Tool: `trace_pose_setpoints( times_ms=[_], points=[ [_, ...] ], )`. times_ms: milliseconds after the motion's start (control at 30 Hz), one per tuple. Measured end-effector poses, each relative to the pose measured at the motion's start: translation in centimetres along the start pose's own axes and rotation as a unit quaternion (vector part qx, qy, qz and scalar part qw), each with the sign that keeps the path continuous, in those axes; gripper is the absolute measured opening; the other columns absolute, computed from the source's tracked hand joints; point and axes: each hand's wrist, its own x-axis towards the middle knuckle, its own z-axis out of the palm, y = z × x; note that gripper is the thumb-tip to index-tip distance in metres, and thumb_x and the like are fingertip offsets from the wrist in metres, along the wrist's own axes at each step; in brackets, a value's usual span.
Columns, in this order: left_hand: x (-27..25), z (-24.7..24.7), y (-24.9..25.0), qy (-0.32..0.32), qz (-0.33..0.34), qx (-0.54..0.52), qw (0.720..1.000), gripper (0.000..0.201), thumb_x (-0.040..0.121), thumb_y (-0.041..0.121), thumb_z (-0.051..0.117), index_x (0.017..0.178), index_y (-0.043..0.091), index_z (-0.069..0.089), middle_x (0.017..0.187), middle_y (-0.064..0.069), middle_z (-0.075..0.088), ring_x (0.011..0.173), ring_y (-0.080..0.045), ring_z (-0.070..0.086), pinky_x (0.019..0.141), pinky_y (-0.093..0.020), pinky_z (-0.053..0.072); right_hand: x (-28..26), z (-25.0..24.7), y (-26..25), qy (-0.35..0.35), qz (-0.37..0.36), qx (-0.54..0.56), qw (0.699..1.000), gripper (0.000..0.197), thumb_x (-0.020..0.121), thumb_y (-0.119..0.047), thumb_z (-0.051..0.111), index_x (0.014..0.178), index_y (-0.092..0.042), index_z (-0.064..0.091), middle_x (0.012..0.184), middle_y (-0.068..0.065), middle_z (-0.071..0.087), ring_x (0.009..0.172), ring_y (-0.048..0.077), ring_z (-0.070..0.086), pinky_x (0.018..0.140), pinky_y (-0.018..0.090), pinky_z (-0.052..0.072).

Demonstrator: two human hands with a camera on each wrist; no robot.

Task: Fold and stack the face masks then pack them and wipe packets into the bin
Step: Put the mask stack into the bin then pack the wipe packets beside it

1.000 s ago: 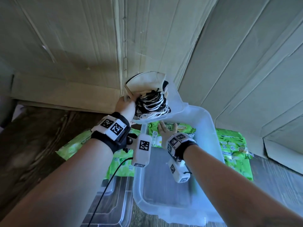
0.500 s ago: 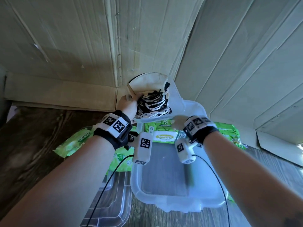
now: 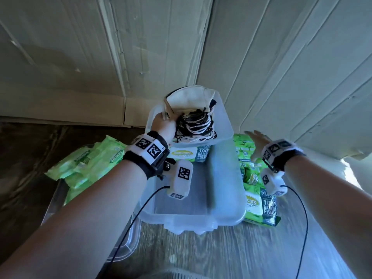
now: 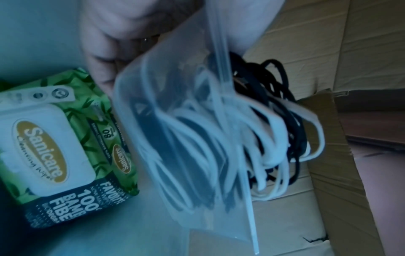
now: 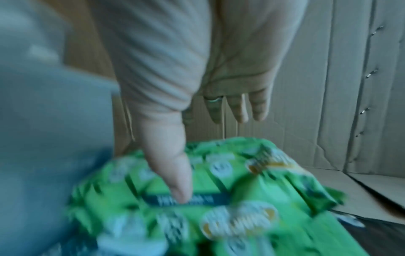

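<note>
- Masks (image 3: pixel 190 109) stacked, cream one on top, black and white ear loops (image 4: pixel 276 138) hanging over the bin's far rim.
- Left grip (image 3: pixel 164 125) grasping the stack, holding it at the far end of the clear bin (image 3: pixel 225 190).
- One wipe packet (image 3: pixel 189 156) lying inside the bin, just below the masks.
- Right grip (image 3: pixel 256 140) released, fingers straight, hovering over the green packets (image 3: pixel 255 190) piled right of the bin; thumb (image 5: pixel 175 176) looking close to the top one, contact unclear from blur.
- More packets (image 3: pixel 90 164) lying left of the bin.
- Bin sitting on the wooden desk (image 3: pixel 231 254), cardboard walls (image 3: pixel 281 67) behind.
</note>
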Motion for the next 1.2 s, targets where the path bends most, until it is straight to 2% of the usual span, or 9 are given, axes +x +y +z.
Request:
trace_pose_setpoints(
  times_ms=[167, 333, 433, 533, 633, 867, 967, 1133, 1200],
  points=[
    [-1.0, 1.3, -0.9, 0.015, 0.012, 0.041, 0.999, 0.035, 0.092, 0.038, 0.053, 0.110, 0.008, 0.057, 0.077, 0.003, 0.052, 0.068, -0.015, 0.052, 0.055, -0.018, 0.041, 1.7, 2.3, 0.1, -0.021, -0.031, -0.097, 0.995, 0.120, 0.065, -0.014, 0.081, 0.147, -0.031, -0.004, 0.156, 0.004, -0.010, 0.142, 0.035, -0.007, 0.112, 0.061, 0.007],
    [-0.4, 1.8, -2.1, 0.044, 0.008, 0.038, 0.998, 0.046, 0.094, 0.039, 0.050, 0.127, 0.007, 0.050, 0.109, -0.003, 0.057, 0.097, -0.018, 0.056, 0.079, -0.020, 0.037, 4.0, 3.4, -0.1, -0.031, -0.046, -0.149, 0.987, 0.135, 0.058, -0.017, 0.086, 0.144, -0.032, -0.017, 0.155, 0.012, -0.012, 0.142, 0.035, -0.007, 0.111, 0.063, 0.004],
    [0.5, 2.0, -2.1, 0.060, -0.007, 0.039, 0.997, 0.057, 0.092, 0.043, 0.049, 0.134, 0.004, 0.045, 0.121, -0.010, 0.055, 0.102, -0.022, 0.055, 0.069, -0.012, 0.036, 4.9, 3.2, -0.5, -0.001, -0.058, -0.178, 0.982, 0.135, 0.057, -0.026, 0.086, 0.144, -0.030, -0.016, 0.153, 0.016, 0.005, 0.142, 0.034, 0.008, 0.110, 0.061, 0.013],
    [0.8, 2.0, -2.0, 0.068, -0.006, 0.049, 0.996, 0.048, 0.092, 0.041, 0.051, 0.121, 0.003, 0.055, 0.097, -0.005, 0.060, 0.082, -0.018, 0.052, 0.048, -0.014, 0.035, 4.8, 2.7, -0.1, 0.015, -0.074, -0.147, 0.986, 0.121, 0.061, -0.033, 0.082, 0.146, -0.034, -0.005, 0.148, 0.015, 0.022, 0.137, 0.033, 0.023, 0.109, 0.059, 0.022],
    [0.9, 2.3, -1.9, 0.060, -0.008, 0.046, 0.997, 0.032, 0.096, 0.037, 0.045, 0.113, 0.013, 0.057, 0.078, 0.008, 0.049, 0.067, -0.004, 0.046, 0.050, -0.005, 0.036, 3.9, 2.3, 0.9, 0.046, -0.080, -0.108, 0.990, 0.106, 0.064, -0.036, 0.075, 0.145, -0.034, 0.007, 0.131, 0.011, 0.041, 0.124, 0.030, 0.039, 0.106, 0.054, 0.028],
    [1.6, 2.9, -2.8, 0.043, -0.068, -0.082, 0.993, 0.089, 0.049, 0.067, 0.070, 0.119, 0.013, 0.058, 0.109, -0.011, 0.067, 0.098, -0.033, 0.064, 0.082, -0.053, 0.054, 1.4, 1.2, 4.0, 0.005, -0.052, 0.185, 0.981, 0.087, 0.063, -0.021, 0.071, 0.138, -0.031, 0.031, 0.105, 0.007, 0.060, 0.087, 0.025, 0.060, 0.068, 0.031, 0.051],
    [0.7, 3.1, -2.0, 0.033, -0.062, -0.069, 0.995, 0.066, 0.072, 0.050, 0.069, 0.122, 0.008, 0.056, 0.109, -0.007, 0.063, 0.100, -0.029, 0.061, 0.091, -0.050, 0.051, 0.2, 0.7, 4.5, -0.031, -0.036, 0.266, 0.963, 0.069, 0.061, -0.019, 0.068, 0.126, -0.028, 0.047, 0.102, 0.009, 0.062, 0.089, 0.026, 0.059, 0.072, 0.032, 0.049],
    [-0.3, 3.0, -1.7, 0.015, -0.046, -0.053, 0.997, 0.063, 0.065, 0.056, 0.070, 0.104, 0.008, 0.060, 0.105, -0.013, 0.067, 0.095, -0.035, 0.064, 0.093, -0.055, 0.048, -1.6, 1.0, 4.2, -0.043, 0.010, 0.103, 0.994, 0.045, 0.091, -0.021, 0.049, 0.136, -0.015, 0.042, 0.133, 0.016, 0.049, 0.119, 0.030, 0.049, 0.091, 0.033, 0.041],
    [-2.2, 3.1, -0.6, 0.018, -0.040, -0.039, 0.998, 0.055, 0.071, 0.051, 0.066, 0.104, 0.008, 0.058, 0.107, -0.014, 0.064, 0.095, -0.033, 0.062, 0.095, -0.054, 0.047, -1.6, 1.6, 3.6, -0.044, 0.013, 0.065, 0.997, 0.030, 0.096, -0.017, 0.039, 0.121, -0.005, 0.050, 0.124, 0.019, 0.051, 0.107, 0.028, 0.052, 0.084, 0.032, 0.041]
  ],
)
